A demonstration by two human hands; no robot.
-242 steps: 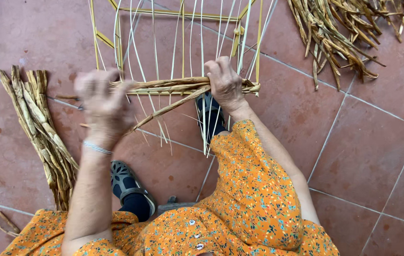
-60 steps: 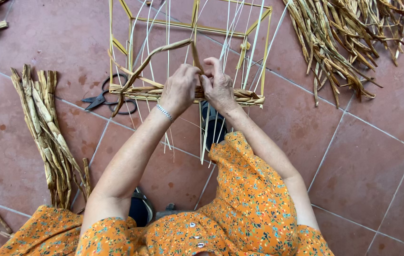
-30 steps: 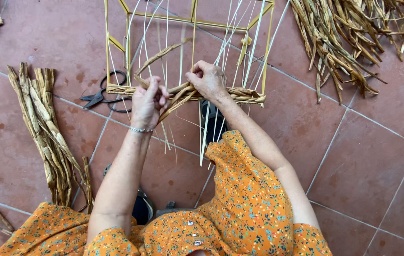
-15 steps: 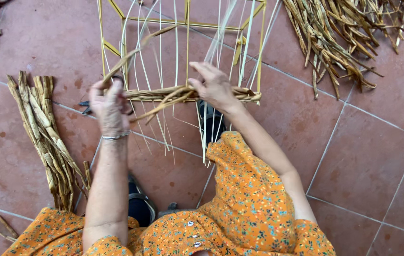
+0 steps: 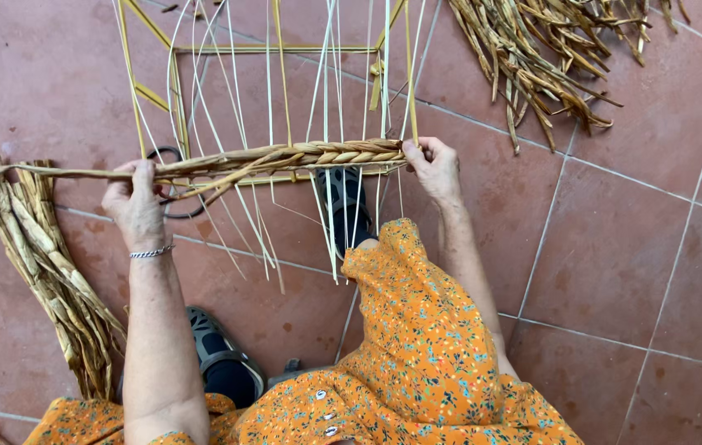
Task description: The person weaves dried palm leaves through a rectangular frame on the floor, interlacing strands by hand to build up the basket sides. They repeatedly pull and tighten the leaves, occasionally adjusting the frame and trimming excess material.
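Since the earlier frame, the left hand (image 5: 135,206) has been drawn outward, pulling the reed strand (image 5: 54,173) taut. The right hand (image 5: 432,165) is closed on the braid (image 5: 343,153) end at the frame (image 5: 273,49). Tension is best kept even, with the upright strips (image 5: 326,99) undisturbed.

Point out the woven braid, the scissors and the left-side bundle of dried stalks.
woven braid (image 5: 343,153), head view, plaited middle section.
scissors (image 5: 176,208), head view, lower handle loop.
bundle of dried stalks (image 5: 46,272), head view, mid-length.

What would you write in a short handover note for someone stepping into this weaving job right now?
Left hand: gripping the loose strands, pulled out leftward.
Right hand: pinching the braid at the frame's right side.
Done: one braided row across the upright strips.
Left: the rest of the frame above is unwoven.
Spare reeds: bundle on the left, pile on the upper right. Scissors by the left hand.
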